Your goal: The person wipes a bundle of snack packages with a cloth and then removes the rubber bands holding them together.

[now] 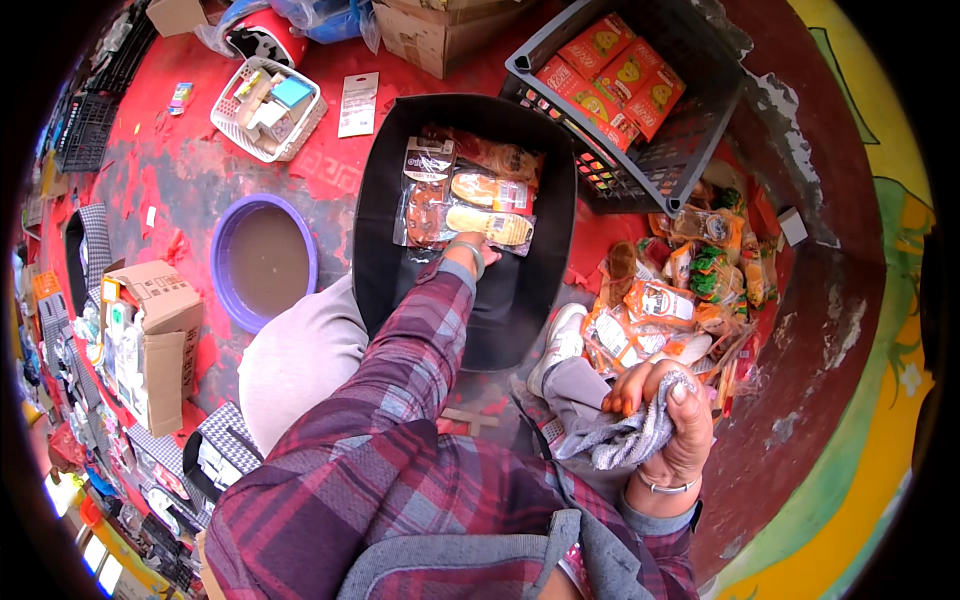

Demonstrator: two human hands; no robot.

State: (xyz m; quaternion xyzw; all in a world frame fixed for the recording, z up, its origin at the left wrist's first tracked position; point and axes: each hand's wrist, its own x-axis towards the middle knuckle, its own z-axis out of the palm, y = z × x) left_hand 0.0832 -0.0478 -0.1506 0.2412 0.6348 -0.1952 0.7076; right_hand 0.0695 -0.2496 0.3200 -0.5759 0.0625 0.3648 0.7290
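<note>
My left hand (470, 250) reaches into a deep black bin (500, 325) and grips the lower edge of a clear packet (490, 225) holding a long, pale yellow, dotted item. Its fingertips are partly hidden. Against the same end of the bin lie several more clear packets, among them an orange one (490, 188) and a brown one with a dark header card (427, 185). Down at the right, my right hand (675, 420) is closed around a crumpled grey cloth (632, 430), held above my knee.
A heap of packaged goods (690, 290) lies right of the bin. Beyond it, a dark crate (690, 150) holds orange boxes (615, 75). Leftward are a purple basin (222, 250) of murky water, a white basket (300, 130) and an open carton (172, 345). A painted wall (850, 300) bounds the right.
</note>
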